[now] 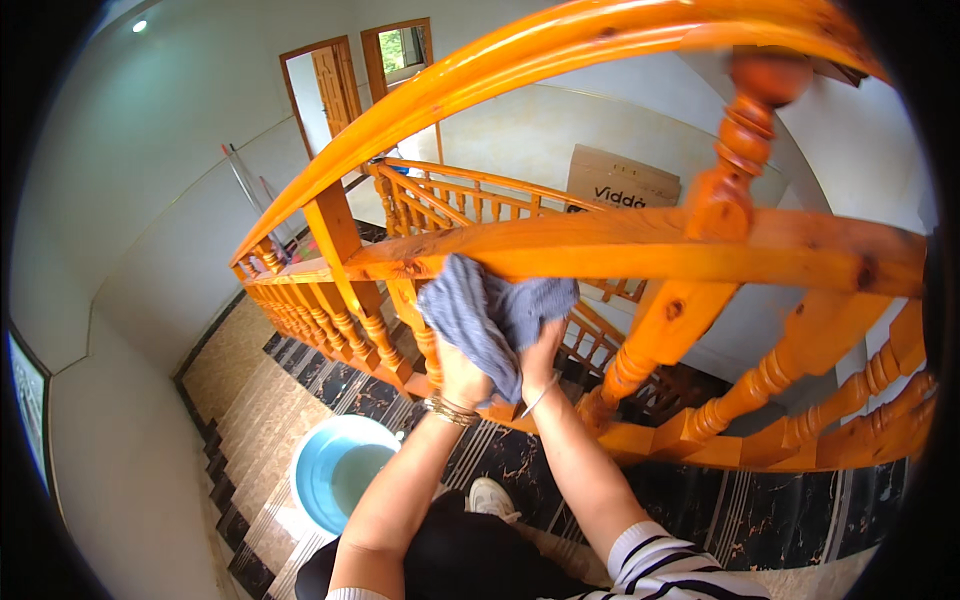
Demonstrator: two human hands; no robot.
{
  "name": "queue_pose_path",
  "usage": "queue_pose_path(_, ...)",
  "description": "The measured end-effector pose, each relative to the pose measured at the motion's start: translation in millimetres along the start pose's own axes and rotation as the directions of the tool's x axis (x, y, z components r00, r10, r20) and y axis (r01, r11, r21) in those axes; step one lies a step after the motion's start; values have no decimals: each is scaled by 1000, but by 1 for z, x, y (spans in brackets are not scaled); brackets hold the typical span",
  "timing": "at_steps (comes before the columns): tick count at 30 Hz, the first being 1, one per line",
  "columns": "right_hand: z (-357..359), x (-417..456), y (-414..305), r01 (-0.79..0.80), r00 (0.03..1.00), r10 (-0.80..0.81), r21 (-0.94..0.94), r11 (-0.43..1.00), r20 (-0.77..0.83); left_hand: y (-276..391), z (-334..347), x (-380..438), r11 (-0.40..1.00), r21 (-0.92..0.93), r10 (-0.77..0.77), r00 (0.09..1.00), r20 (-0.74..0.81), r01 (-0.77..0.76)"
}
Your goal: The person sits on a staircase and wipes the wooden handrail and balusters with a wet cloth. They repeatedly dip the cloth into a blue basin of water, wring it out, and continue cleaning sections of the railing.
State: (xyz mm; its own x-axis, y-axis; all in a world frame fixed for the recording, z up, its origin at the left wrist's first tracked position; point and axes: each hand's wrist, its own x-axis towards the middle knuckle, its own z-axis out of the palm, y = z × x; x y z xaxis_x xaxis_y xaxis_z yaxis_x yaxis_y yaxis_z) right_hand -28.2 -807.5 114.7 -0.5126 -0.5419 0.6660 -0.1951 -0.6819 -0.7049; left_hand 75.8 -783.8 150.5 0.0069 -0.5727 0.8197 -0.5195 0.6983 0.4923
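Observation:
A wrinkled grey-blue cloth (487,315) lies bunched over both my hands, against the underside and near face of the lower rail (585,251) of an orange wooden stair railing. My left hand (463,371), with gold-coloured bangles at the wrist, grips the cloth from below on the left. On the right, my right hand (544,352), a pale bracelet on its wrist, holds the cloth's other side. The cloth hides most of the fingers. Turned wooden balusters (622,375) stand below the rail, and the curved handrail (480,79) arches above it.
A light blue plastic basin (307,472) with water stands on the stone steps to the left of my legs. Dark and beige stair treads (247,390) descend at the left. Beyond the railing, a cardboard box (622,180) leans at the wall, and long handles (247,187) stand farther left.

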Motion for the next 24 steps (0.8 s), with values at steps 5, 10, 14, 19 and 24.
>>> queue_pose_path(5,-29,-40,53,-143,978,136,29,989,160,-20,51,-43,1000,-7,0,992,126,1)
queue_pose_path(10,-72,-98,115,-188,947,217,-142,972,236,-41,75,-100,961,-26,-267,950,161,274)
queue_pose_path(14,-86,-142,122,-336,859,372,-161,928,351,-76,86,-182,916,-131,-326,893,310,380)
queue_pose_path(19,-95,-145,127,-334,859,423,-311,890,288,-83,94,-215,829,-264,-385,845,371,493)
queue_pose_path(24,-116,-158,127,-406,854,475,-298,864,212,-73,102,-214,711,-345,-539,790,292,613)
